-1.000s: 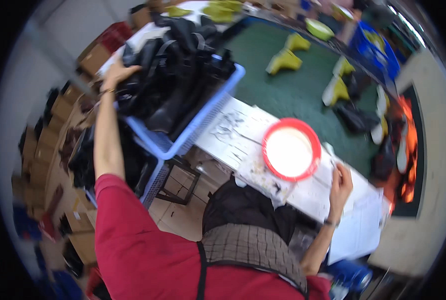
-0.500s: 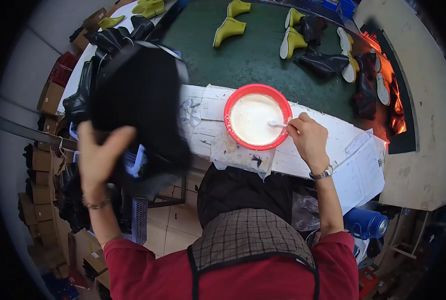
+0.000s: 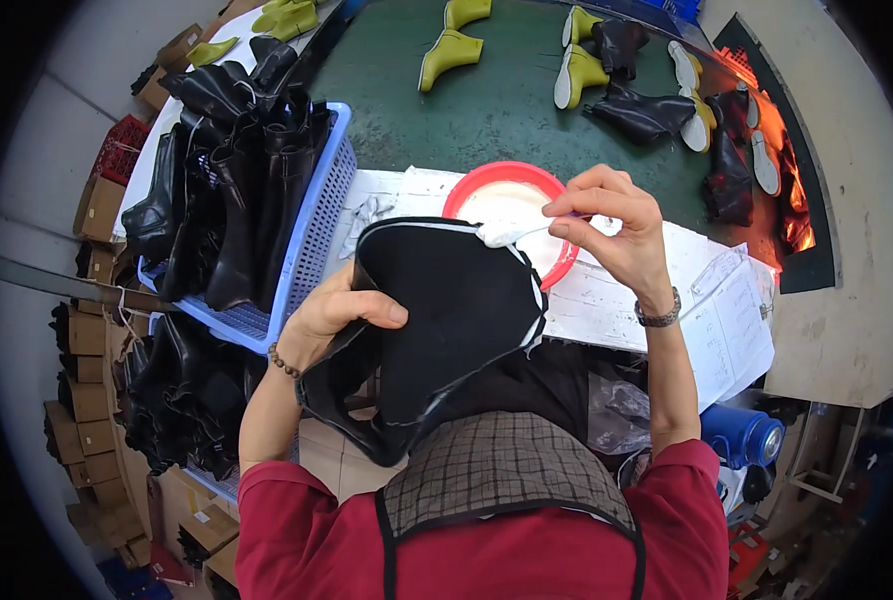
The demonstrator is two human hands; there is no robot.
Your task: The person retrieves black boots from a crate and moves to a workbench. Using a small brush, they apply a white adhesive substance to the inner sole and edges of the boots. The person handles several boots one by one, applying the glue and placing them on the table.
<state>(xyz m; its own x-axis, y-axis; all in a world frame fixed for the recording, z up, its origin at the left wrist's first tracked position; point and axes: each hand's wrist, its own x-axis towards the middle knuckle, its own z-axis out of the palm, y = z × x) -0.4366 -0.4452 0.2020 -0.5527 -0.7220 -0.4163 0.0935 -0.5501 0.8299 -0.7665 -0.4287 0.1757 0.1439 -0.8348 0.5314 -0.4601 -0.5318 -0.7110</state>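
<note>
A green-topped desk (image 3: 507, 110) is seen above, with yellow and black boots scattered on it. At its left, a blue plastic basket (image 3: 312, 235) is filled with black leather boot uppers. A large black leather boot piece (image 3: 437, 320) is held over the lap, its left edge clamped by the left hand (image 3: 337, 315). Just behind it stands a red round bowl of white glue (image 3: 512, 205). A small white-tipped brush (image 3: 512, 232) is pinched by the right hand (image 3: 617, 230), touching the piece's top edge.
</note>
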